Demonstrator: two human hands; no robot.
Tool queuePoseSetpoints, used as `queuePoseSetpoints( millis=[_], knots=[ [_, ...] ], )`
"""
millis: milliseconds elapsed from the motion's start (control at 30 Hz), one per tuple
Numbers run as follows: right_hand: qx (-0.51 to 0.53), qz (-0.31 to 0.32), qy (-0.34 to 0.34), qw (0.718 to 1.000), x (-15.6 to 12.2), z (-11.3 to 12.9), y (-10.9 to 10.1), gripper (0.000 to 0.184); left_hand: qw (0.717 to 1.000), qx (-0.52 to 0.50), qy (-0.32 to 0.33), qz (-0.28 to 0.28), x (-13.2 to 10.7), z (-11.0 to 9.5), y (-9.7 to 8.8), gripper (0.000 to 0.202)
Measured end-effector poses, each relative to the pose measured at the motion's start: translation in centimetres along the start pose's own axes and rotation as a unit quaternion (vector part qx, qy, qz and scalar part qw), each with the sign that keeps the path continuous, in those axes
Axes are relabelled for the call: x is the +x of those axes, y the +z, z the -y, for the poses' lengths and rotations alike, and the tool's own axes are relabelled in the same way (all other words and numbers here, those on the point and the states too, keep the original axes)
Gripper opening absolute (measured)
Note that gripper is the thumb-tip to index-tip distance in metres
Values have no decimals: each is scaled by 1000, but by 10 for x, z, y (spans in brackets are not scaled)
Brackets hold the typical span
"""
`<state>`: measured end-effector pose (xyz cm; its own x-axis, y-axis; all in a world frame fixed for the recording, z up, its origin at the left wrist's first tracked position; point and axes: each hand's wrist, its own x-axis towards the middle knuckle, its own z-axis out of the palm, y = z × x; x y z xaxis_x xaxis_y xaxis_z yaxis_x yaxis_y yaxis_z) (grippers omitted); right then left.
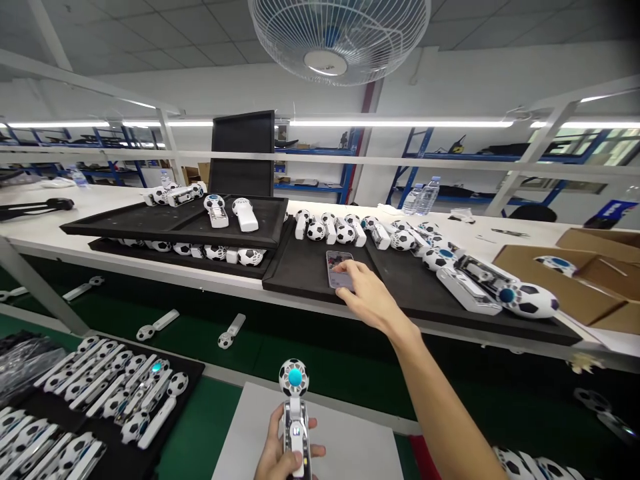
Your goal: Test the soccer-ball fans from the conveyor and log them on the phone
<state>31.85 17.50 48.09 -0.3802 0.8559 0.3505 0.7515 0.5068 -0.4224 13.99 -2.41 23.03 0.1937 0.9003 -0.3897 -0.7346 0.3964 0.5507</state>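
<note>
My left hand (285,450) is wrapped round the handle of a handheld fan (295,417) at the bottom centre. The fan stands upright, with a football-patterned head, a bright blue centre and a small lit display under my thumb. Reaching forward, my right hand (367,293) is over a smartphone (331,277) lying on a black foam tray (295,270). Its fingers touch or hover just above the screen, thumb apart near the phone's lower edge. More football-patterned fans (345,233) lie along the back of that tray, and a larger group (467,290) lies on its right side.
Stacked black trays (180,223) with fans stand left on the white bench (30,230). A cardboard box (540,283) is at the right, near water bottles (427,197). Below left, more fans (120,380) fill trays. A large caged fan (340,40) hangs overhead.
</note>
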Motion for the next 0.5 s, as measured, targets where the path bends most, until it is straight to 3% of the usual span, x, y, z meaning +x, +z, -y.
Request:
queuePoseSetpoints(
  millis=[233,500],
  knots=[
    [7,-62,-48,997,-2,-11,-8,35,999,19,21,25,-3,-2,6,123],
    [12,-45,-32,998,-2,-19,-6,36,998,36,40,39,-4,-5,17,108]
  ],
)
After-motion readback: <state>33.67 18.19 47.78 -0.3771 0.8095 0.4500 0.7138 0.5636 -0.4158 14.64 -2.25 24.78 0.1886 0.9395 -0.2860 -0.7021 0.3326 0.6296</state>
